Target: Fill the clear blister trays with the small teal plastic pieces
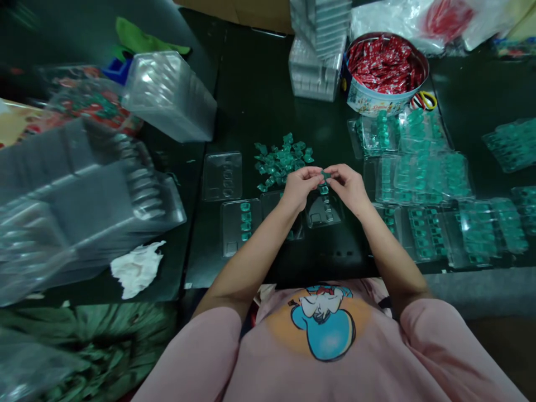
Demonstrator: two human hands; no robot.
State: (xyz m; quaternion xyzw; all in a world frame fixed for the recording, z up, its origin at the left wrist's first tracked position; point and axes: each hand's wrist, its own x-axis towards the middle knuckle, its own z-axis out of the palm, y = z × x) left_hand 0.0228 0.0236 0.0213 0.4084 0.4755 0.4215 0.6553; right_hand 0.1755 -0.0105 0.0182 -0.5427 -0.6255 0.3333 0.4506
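A small translucent green plastic piece [325, 176] is pinched between the fingertips of my left hand [300, 186] and my right hand [348, 187]. Just below lies a clear plastic tray [319, 216] with a green piece in its top slot and lower slots showing bare. To the left, beside my forearm, another clear tray [229, 223] holds a column of several green pieces. A third tray is partly hidden under my left forearm. Beyond my left hand is a loose pile of green pieces [282, 159]. An unfilled clear tray [221, 176] lies left of the pile.
Filled trays [422, 176] overlap on the right. Behind them stands a round tin [379, 103] of red packets, with scissors [427, 100] alongside. Stacked clear trays [171, 95] rise at the left, more [316, 72] at the back. Crumpled white tissue [137, 268] lies at lower left.
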